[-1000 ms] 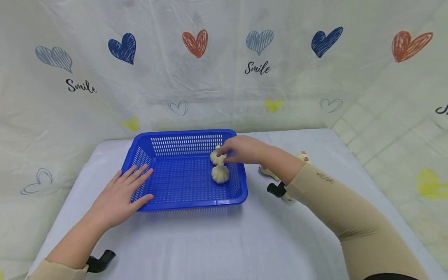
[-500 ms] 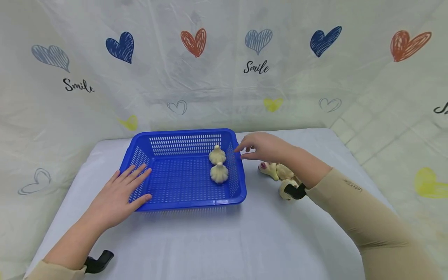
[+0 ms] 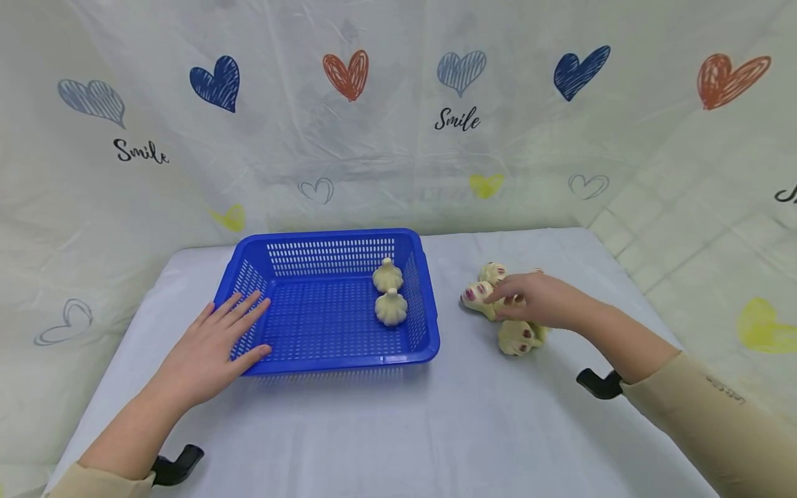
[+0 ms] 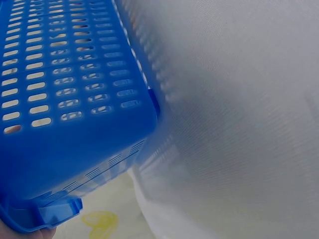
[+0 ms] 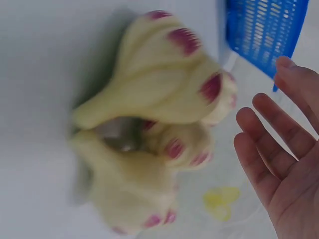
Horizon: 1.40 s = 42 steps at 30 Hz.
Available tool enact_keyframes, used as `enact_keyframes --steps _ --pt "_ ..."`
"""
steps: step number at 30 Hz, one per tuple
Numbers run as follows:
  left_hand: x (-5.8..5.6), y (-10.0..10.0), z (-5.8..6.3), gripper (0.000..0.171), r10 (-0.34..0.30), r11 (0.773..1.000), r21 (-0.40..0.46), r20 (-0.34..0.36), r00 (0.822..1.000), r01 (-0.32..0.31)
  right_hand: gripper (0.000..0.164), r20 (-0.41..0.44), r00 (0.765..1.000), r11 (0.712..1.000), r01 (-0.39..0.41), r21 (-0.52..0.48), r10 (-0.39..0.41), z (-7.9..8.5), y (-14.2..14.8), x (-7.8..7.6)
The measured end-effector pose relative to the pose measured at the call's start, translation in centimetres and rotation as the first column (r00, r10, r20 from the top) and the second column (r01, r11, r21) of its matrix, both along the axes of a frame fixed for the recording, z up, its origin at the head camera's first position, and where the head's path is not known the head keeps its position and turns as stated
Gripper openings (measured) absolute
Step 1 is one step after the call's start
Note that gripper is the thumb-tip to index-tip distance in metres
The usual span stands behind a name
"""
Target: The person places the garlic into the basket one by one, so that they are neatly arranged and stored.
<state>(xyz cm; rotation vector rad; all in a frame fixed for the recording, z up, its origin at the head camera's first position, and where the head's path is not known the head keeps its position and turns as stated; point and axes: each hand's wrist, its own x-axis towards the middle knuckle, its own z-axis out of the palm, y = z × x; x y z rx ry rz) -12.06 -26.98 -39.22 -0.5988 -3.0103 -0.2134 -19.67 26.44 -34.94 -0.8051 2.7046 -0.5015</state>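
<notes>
My left hand point(image 3: 214, 349) lies with fingers spread over the left rim of a blue plastic basket point(image 3: 324, 361). In the left wrist view the basket's perforated wall point(image 4: 75, 139) fills the upper left, hiding most of that hand. Two pale garlic bulbs, one point(image 3: 387, 276) behind the other point(image 3: 391, 308), sit inside at the right. My right hand point(image 3: 548, 299) hovers over a cluster of garlic bulbs with purple patches, its fingertips close to the left bulb point(image 3: 476, 296). In the right wrist view its loosely bent fingers point(image 5: 264, 154) hold nothing, beside a large bulb point(image 5: 164, 79).
More garlic bulbs lie in the cluster, one point(image 3: 493, 272) at the back and another point(image 3: 517, 337) at the front. A white cloth point(image 3: 373, 436) covers the table. Behind it hangs a pale sheet point(image 3: 398, 159) printed with hearts.
My right hand has drawn back from the garlic in the basket, crossed the right rim and moved right over the cluster. The left hand stays at the basket's left rim.
</notes>
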Motion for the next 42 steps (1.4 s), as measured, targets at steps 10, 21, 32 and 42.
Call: enact_keyframes --steps 10,21,32,42 --pt "0.0 -0.1 0.0 0.078 -0.001 1.000 -0.002 -0.001 1.000 0.001 0.039 -0.011 0.997 0.997 0.081 -0.013 -0.081 -2.0 4.3 2.8" --pt "-0.2 0.2 0.0 0.079 0.012 1.000 -0.004 0.018 1.000 -0.012 0.046 -0.005 0.996 0.996 0.087 -0.008 -0.087 -3.5 4.9 3.2" --pt "-0.2 0.2 -0.1 0.079 0.008 1.000 -0.002 0.026 1.000 -0.008 0.053 0.014 0.997 0.997 0.078 0.018 -0.078 -4.7 4.3 3.2" --pt "0.0 0.1 0.0 0.078 0.011 1.000 -0.005 0.026 1.000 -0.011 0.052 -0.024 0.999 0.999 0.046 0.008 -0.046 -5.4 3.8 3.6"
